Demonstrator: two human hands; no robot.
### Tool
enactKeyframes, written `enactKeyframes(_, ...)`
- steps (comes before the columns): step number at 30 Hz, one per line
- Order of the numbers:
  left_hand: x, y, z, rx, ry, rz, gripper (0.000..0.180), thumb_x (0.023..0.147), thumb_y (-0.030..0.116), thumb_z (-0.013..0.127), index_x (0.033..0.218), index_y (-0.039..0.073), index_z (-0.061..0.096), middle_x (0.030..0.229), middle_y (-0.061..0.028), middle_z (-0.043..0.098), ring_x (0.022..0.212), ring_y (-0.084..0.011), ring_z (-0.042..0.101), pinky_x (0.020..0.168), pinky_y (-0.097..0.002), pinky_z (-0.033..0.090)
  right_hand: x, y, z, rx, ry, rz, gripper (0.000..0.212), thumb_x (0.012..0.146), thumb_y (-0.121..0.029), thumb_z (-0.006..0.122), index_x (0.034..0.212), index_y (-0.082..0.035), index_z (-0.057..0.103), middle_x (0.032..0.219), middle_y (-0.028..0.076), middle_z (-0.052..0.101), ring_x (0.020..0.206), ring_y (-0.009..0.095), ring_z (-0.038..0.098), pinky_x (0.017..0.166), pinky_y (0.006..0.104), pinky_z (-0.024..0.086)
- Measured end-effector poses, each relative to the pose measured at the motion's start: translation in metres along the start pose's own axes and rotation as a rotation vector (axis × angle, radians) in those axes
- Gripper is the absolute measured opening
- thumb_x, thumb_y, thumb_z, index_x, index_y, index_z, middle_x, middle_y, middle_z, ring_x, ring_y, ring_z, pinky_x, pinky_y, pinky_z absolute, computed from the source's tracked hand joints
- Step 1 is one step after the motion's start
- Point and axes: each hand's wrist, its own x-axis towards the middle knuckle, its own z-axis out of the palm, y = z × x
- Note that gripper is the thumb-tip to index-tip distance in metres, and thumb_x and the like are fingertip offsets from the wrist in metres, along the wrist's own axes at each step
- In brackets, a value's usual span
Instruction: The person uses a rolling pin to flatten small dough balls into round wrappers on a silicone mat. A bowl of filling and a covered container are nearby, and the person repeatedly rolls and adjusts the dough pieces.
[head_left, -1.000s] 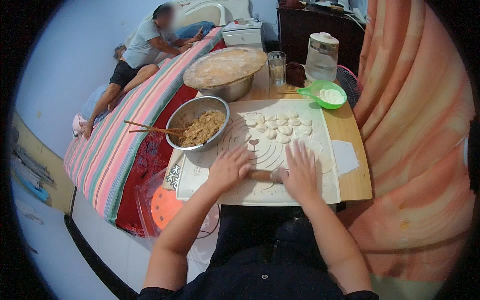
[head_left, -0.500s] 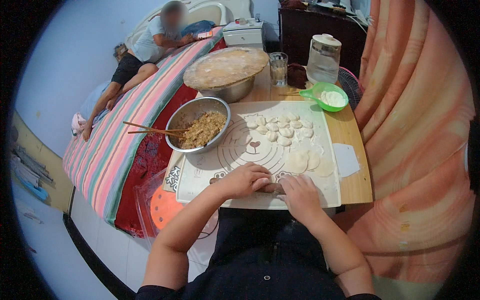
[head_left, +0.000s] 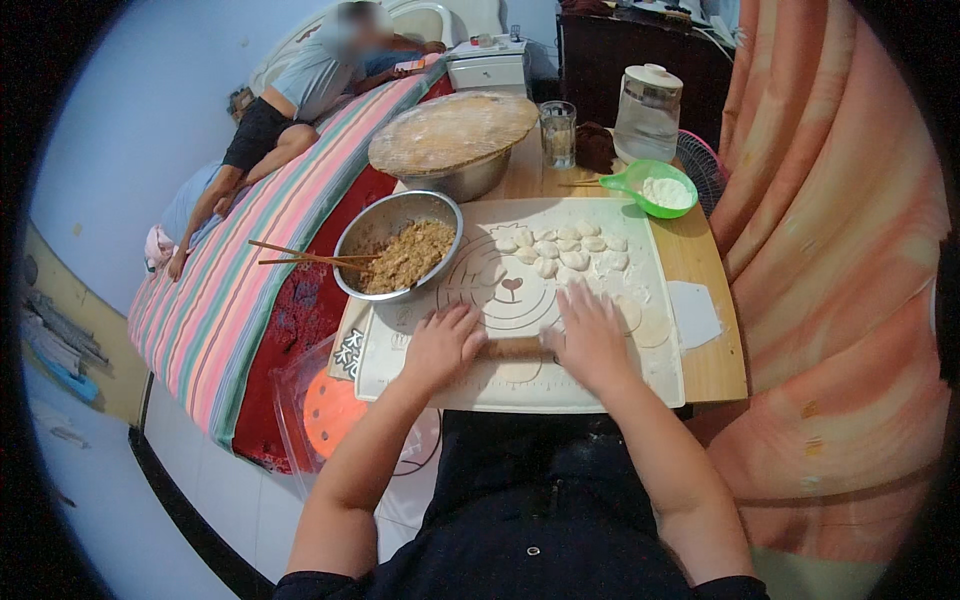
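Note:
A wooden rolling pin [head_left: 513, 348] lies crosswise on the cream mat [head_left: 480, 400], over a pale flat round of dough [head_left: 517, 371]. My left hand [head_left: 440, 345] rests on its left end, fingers stretched forward. On its right end lies my right hand [head_left: 592, 338], fingers spread and slightly blurred. Neither hand wraps round the pin; both seem to press it with the palms. Thin dough wrappers [head_left: 653, 326] lie to the right, partly hidden by my right hand. Several small, floury lumps of dough [head_left: 573, 260] are grouped farther back on the mat.
At the mat's left edge stands a metal bowl of filling [head_left: 410, 255] with chopsticks [head_left: 305, 257]. Behind are a floury round board [head_left: 455, 130] over a basin, a glass [head_left: 558, 135], a water jug [head_left: 648, 112] and a green scoop of flour [head_left: 665, 193]. A person [head_left: 310, 80] lies on the bed.
My hands have moved apart and forward, their fingers now stretched out. The rolling pin has shifted left and away from me, over the dough round. The person on the bed has shifted.

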Motion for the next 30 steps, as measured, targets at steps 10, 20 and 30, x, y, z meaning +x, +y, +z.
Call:
enactKeyframes(10,-0.008,0.015,0.009,0.031,0.145,-0.072,0.061,0.094,0.041,0.054,0.140,0.002,0.046,0.147,-0.0151,0.047,0.137,-0.0304,0.041,0.110,-0.0509,0.033,-0.004,0.006,-0.010,0.014,-0.006,-0.007,0.066,0.098,-0.042,0.051,0.146,0.002,0.039,0.157,0.020,0.029,0.147,0.033,0.025,0.118,0.0488,0.021)
enactKeyframes(20,-0.089,0.056,-0.017,-0.030,-0.003,0.101,0.070,0.092,0.041,0.059,0.147,0.002,0.038,0.151,-0.0143,0.041,0.141,-0.0303,0.036,0.116,-0.0486,0.024,-0.091,0.001,-0.031,0.031,0.003,-0.146,0.059,0.084,-0.030,0.070,0.135,-0.008,0.052,0.137,0.014,0.050,0.133,0.031,0.041,0.112,0.0497,0.029)
enactKeyframes(30,-0.068,0.063,0.013,-0.192,-0.049,0.118,0.070,0.094,0.040,0.058,0.150,0.006,0.033,0.156,-0.0202,0.030,0.144,-0.0384,0.028,0.116,-0.0515,0.024,-0.090,0.045,-0.045,0.233,0.325,0.284,0.035,0.083,-0.015,0.070,0.115,-0.004,0.060,0.110,0.013,0.059,0.107,0.033,0.053,0.095,0.0433,0.040)
